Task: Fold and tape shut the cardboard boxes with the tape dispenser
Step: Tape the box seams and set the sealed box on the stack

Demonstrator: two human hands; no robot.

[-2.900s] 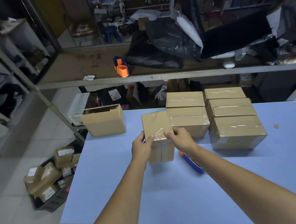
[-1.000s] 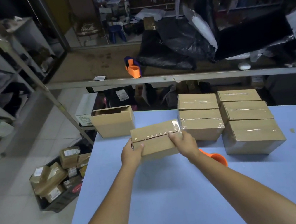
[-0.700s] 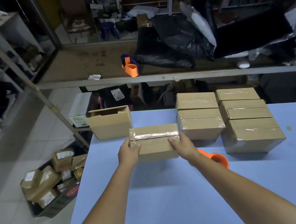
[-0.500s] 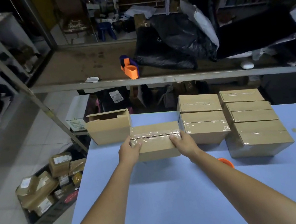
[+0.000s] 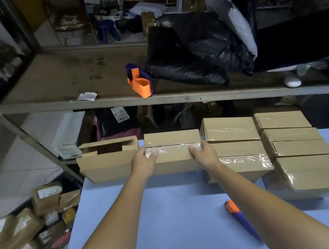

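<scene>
Left hand (image 5: 145, 164) and right hand (image 5: 204, 154) grasp the ends of a taped box (image 5: 173, 151) on the table (image 5: 164, 221), between an open box (image 5: 109, 161) and a taped stack (image 5: 236, 147). Dispenser (image 5: 239, 218) lies under the right forearm.

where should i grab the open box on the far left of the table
Probably the near long wall of the open box, from above on your side: fingers hooked over its rim into the open top, thumb outside. Its right end is crowded by the taped box.
</scene>
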